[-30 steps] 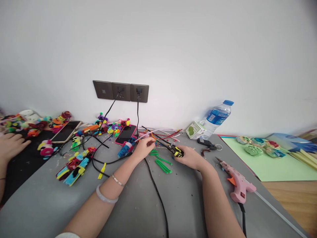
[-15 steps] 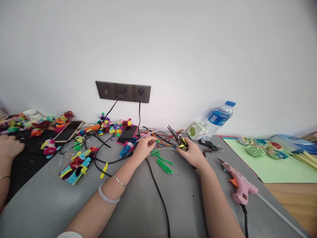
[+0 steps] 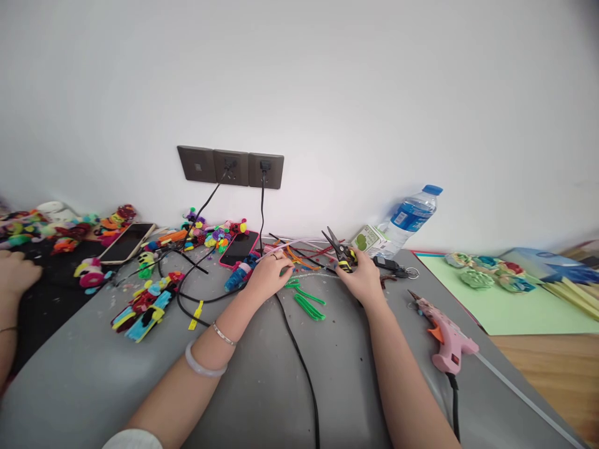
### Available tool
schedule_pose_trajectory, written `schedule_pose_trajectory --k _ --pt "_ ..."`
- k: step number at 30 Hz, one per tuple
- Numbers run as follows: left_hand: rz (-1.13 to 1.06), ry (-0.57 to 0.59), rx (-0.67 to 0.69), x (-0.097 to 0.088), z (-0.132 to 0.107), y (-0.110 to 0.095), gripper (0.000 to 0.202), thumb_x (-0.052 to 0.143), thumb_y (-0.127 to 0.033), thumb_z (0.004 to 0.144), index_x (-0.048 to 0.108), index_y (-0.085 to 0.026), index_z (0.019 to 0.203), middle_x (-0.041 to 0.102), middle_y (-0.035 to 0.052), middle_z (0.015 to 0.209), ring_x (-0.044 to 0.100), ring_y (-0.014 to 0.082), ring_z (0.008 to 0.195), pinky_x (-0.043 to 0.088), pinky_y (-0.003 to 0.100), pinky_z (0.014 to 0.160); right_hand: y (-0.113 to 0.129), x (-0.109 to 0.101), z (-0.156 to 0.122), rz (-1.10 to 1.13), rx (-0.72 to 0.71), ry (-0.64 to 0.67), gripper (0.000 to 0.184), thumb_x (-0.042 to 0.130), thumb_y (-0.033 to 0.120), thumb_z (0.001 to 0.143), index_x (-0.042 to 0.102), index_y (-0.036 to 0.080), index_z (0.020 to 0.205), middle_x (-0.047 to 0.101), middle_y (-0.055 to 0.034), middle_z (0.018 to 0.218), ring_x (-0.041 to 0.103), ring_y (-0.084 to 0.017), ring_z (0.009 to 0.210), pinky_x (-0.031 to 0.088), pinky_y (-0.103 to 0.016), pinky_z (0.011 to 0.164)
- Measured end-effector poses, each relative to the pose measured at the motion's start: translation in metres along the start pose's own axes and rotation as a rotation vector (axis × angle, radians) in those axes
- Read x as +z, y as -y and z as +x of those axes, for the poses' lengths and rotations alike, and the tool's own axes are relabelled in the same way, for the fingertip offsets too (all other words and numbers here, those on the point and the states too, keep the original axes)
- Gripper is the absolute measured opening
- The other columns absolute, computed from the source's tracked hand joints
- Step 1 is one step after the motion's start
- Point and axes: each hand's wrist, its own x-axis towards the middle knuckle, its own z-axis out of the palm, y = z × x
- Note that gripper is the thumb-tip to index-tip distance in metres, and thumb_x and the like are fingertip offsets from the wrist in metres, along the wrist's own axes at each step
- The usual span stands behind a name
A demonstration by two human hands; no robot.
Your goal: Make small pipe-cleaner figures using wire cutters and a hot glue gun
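My right hand [image 3: 361,274] grips long-nose pliers [image 3: 337,247] with black and yellow handles. Their dark jaws stand slightly apart and point up and left, with nothing seen between them. My left hand [image 3: 272,273] is closed, palm down, its fingertips pinched close above green pipe cleaners [image 3: 309,308]. Whatever is in that pinch is too small to name. Behind and between the hands lie orange pipe cleaners [image 3: 294,255] and a thin silvery strand. A blue fuzzy piece [image 3: 238,275] lies just left of my left hand.
Black cables [image 3: 299,355] cross the grey table from the wall sockets [image 3: 231,167]. A pink glue gun [image 3: 449,343] rests at right. A water bottle [image 3: 414,215] leans by the wall. Phones [image 3: 239,248] and fuzzy figures [image 3: 145,308] lie left. Another person's hand [image 3: 17,273] is at far left.
My left hand has dipped and turned palm down; the green bit seen at its fingertips is no longer clear. The pliers have tilted a little, their jaws further apart. The view has shifted slightly.
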Motion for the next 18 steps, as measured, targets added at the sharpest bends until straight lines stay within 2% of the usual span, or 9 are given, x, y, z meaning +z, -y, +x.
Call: schedule_pose_trajectory --k 3,5,7,13,16,18 --pt "-0.065 0.117 0.115 -0.004 0.0 -0.006 0.015 0.059 -0.018 0.084 0.071 -0.022 0.091 0.065 0.0052 0.097 0.057 0.0212 0.098 0.044 0.036 0.093 0.0 0.001 -0.001 -0.026 -0.002 0.012 0.054 0.057 0.037 0.073 0.054 0.018 0.123 0.063 -0.0131 0.117 0.056 -0.032 0.11 0.039 -0.044 0.095" --pt "-0.089 0.224 0.176 -0.004 -0.001 -0.01 0.009 0.065 -0.021 0.081 0.073 -0.023 0.086 0.065 0.0043 0.102 0.055 0.0211 0.101 0.042 0.035 0.095 0.0 0.001 -0.001 -0.031 -0.011 0.024 0.053 0.058 0.037 0.073 0.054 0.018 0.123 0.063 -0.0123 0.117 0.056 -0.032 0.109 0.04 -0.044 0.094" --pt "-0.096 0.283 0.211 -0.004 -0.002 -0.011 0.005 0.069 -0.022 0.079 0.073 -0.024 0.081 0.064 0.0039 0.105 0.054 0.0214 0.104 0.041 0.035 0.095 0.0 0.0 -0.001 -0.035 -0.03 0.037 0.052 0.058 0.037 0.074 0.055 0.019 0.123 0.064 -0.0115 0.117 0.057 -0.031 0.109 0.04 -0.043 0.093" --pt "-0.121 0.282 0.234 -0.001 -0.001 -0.018 0.012 0.063 -0.017 0.081 0.069 -0.021 0.071 0.066 0.0047 0.099 0.055 0.0203 0.099 0.041 0.035 0.093 0.004 0.001 -0.003 -0.082 -0.068 0.066 0.051 0.06 0.037 0.073 0.056 0.022 0.122 0.065 -0.0095 0.118 0.058 -0.032 0.106 0.039 -0.045 0.091" --pt "-0.146 0.257 0.236 -0.002 -0.001 -0.022 0.012 0.057 -0.015 0.084 0.066 -0.02 0.078 0.066 0.005 0.095 0.056 0.0194 0.095 0.042 0.034 0.092 0.005 0.001 -0.004 -0.084 -0.075 0.08 0.052 0.06 0.037 0.074 0.056 0.022 0.123 0.065 -0.009 0.119 0.058 -0.032 0.106 0.039 -0.045 0.091" --pt "-0.162 0.19 0.171 -0.003 0.0 -0.021 0.013 0.052 -0.016 0.087 0.064 -0.02 0.086 0.066 0.0051 0.095 0.057 0.0192 0.094 0.044 0.032 0.088 0.005 0.001 -0.004 -0.09 -0.077 0.092 0.053 0.061 0.038 0.073 0.056 0.022 0.123 0.064 -0.009 0.119 0.057 -0.032 0.107 0.038 -0.046 0.092"
